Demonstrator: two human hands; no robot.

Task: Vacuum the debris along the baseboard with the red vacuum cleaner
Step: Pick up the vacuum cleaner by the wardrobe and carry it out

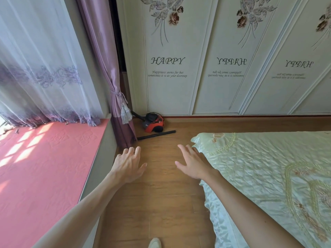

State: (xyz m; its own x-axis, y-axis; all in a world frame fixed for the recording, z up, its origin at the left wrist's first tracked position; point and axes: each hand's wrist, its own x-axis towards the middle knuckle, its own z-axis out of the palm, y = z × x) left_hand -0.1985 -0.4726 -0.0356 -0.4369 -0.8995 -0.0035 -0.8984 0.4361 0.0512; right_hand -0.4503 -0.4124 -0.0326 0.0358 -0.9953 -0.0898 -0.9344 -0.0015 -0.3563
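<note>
Well beyond the fingertips, the vacuum is too small to make out its label or switches. Its hose disappears behind the curtain, and the tube, lying nearer the fingers, has its left end hidden by the same folds. Any debris along the baseboard is too fine to see. The left arm, the right arm and a shoe behind the fingers are cut by the bottom edge. The bed, right of the right hand, is cropped too.

Home bedroom, quilted bed, curtains, wardrobe doors
</note>
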